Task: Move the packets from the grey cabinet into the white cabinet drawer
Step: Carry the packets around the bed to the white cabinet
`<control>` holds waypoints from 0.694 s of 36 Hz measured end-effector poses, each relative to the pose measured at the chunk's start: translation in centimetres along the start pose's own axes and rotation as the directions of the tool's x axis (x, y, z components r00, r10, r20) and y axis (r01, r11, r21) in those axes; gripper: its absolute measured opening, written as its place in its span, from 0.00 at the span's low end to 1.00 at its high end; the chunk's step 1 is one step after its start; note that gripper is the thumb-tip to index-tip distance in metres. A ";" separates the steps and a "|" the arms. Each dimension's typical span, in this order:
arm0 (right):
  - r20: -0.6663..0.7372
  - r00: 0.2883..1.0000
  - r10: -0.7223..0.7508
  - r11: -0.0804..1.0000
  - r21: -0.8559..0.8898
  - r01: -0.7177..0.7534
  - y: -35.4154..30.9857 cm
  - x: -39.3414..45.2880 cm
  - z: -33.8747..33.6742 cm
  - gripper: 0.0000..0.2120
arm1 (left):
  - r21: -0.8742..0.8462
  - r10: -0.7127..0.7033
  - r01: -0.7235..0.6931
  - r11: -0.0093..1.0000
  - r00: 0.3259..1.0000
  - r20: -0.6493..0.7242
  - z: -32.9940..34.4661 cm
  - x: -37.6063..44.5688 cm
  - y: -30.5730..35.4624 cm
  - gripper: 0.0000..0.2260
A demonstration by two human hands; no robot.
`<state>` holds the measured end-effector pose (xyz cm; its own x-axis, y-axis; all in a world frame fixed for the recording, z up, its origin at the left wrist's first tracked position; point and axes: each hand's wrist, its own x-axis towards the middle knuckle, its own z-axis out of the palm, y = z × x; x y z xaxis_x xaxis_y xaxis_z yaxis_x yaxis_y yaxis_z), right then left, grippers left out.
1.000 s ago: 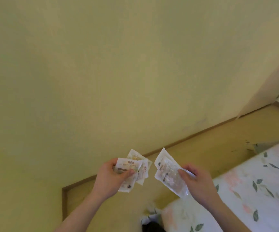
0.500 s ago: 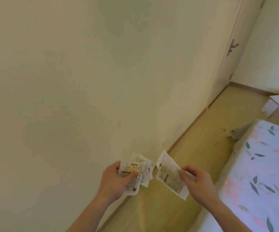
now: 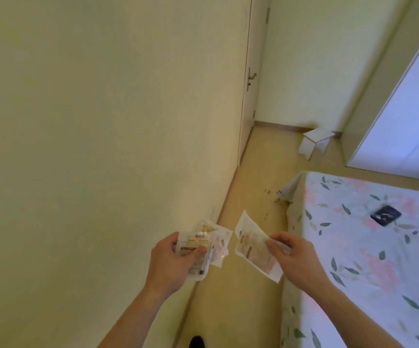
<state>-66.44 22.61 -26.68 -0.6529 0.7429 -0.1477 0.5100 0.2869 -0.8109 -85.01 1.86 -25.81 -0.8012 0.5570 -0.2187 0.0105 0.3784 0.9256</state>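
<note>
My left hand (image 3: 172, 259) grips a small fanned stack of white packets (image 3: 204, 243) with orange and brown print, thumb pressed on top. My right hand (image 3: 295, 257) pinches a single clear-and-white packet (image 3: 252, 247) by its right edge, held tilted. The two hands hover side by side over the floor strip between the wall and the bed. Neither the grey cabinet nor the white cabinet drawer is in view.
A plain wall (image 3: 103, 146) fills the left. A closed door (image 3: 250, 84) stands ahead. A bed with a floral sheet (image 3: 369, 247) lies on the right, a dark phone (image 3: 385, 215) on it. A small white stool (image 3: 316, 143) stands in the far corner. Crumbs dot the floor (image 3: 266, 194).
The view has swung to the right along the wall, bringing the door, stool and more of the bed into sight. Both hands keep their packets in the same grip.
</note>
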 end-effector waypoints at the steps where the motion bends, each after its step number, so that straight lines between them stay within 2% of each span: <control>1: -0.026 1.000 0.013 1.000 0.004 -0.013 -0.3 0.9 -0.1 0.07 | -0.007 0.004 -0.004 1.000 1.000 0.015 0.1 1.6 0.4 0.07; 7: -0.164 0.983 0.087 0.995 0.051 -0.080 -1.8 5.6 -2.1 0.07 | -0.009 0.023 -0.022 1.000 0.991 0.131 3.0 10.8 3.5 0.08; 14: -0.345 0.915 0.210 0.977 0.110 -0.183 0.0 11.3 -6.9 0.08 | -0.019 0.120 -0.119 0.993 0.950 0.290 9.9 19.6 9.2 0.08; 25: -0.386 0.882 0.270 0.958 0.198 -0.206 4.7 27.5 -14.9 0.09 | 0.015 0.152 -0.168 0.986 0.922 0.355 21.7 35.2 17.2 0.10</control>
<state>-73.62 53.42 -26.10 -0.2227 0.9661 -0.1307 0.5124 0.0020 -0.8587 -100.06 44.02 -24.28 -0.5249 0.8338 -0.1709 0.1540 0.2905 0.9444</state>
